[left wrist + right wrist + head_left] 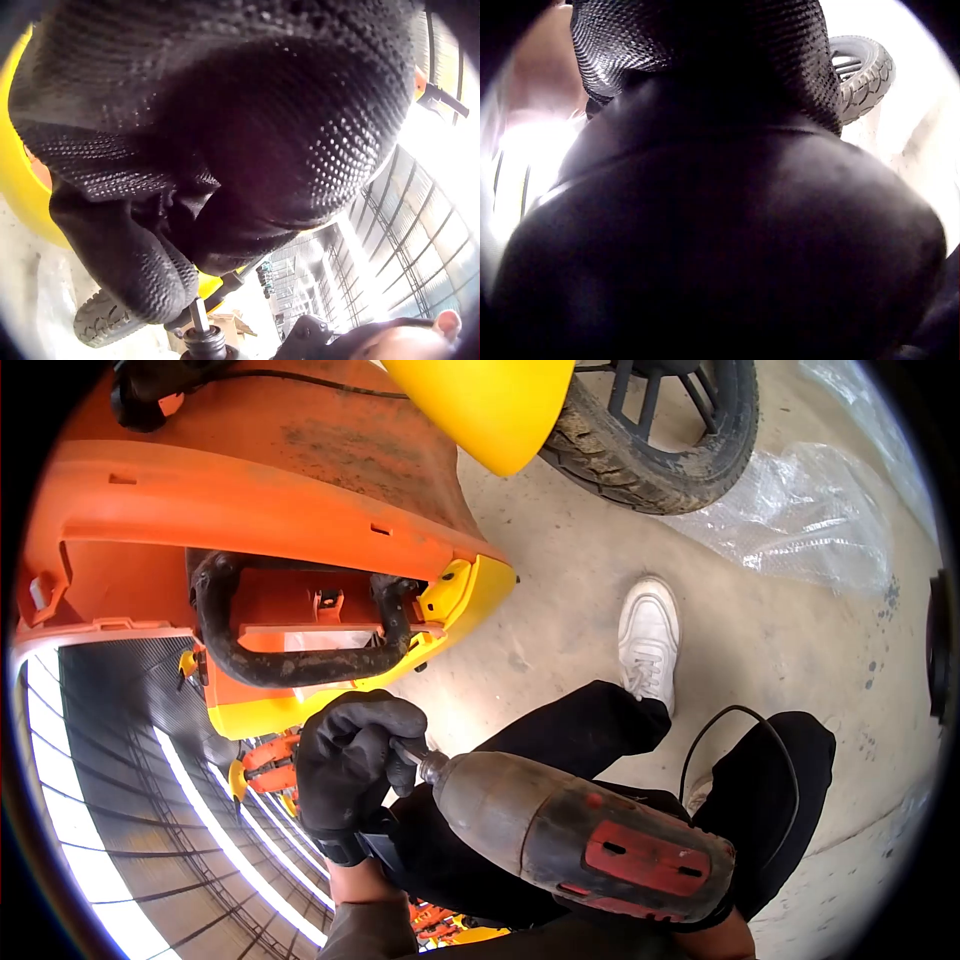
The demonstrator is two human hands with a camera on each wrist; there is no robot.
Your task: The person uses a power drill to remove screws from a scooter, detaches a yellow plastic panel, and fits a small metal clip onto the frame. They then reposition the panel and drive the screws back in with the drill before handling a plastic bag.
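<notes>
A worn black and red impact driver (560, 830) lies across the person's lap area, its nose toward the left hand. The gloved left hand (355, 760) pinches the bit at the driver's chuck (433, 765), fingers curled in. In the left wrist view a hex bit (199, 315) stands out of the chuck, right at the gloved fingertips (161, 292). The right hand is hidden beneath the driver in the head view, with a bare wrist (720, 938) showing behind the tool. Its black glove (705, 45) fills the top of the right wrist view, around the driver's dark bulk.
An orange and yellow vehicle body (270, 490) with a black grab handle (300, 668) stands at the left. Beyond it is a spoked wheel with a muddy tyre (640, 470). Clear plastic wrap (800, 520) lies on the concrete floor. A thin black cable (745, 710) loops by the legs.
</notes>
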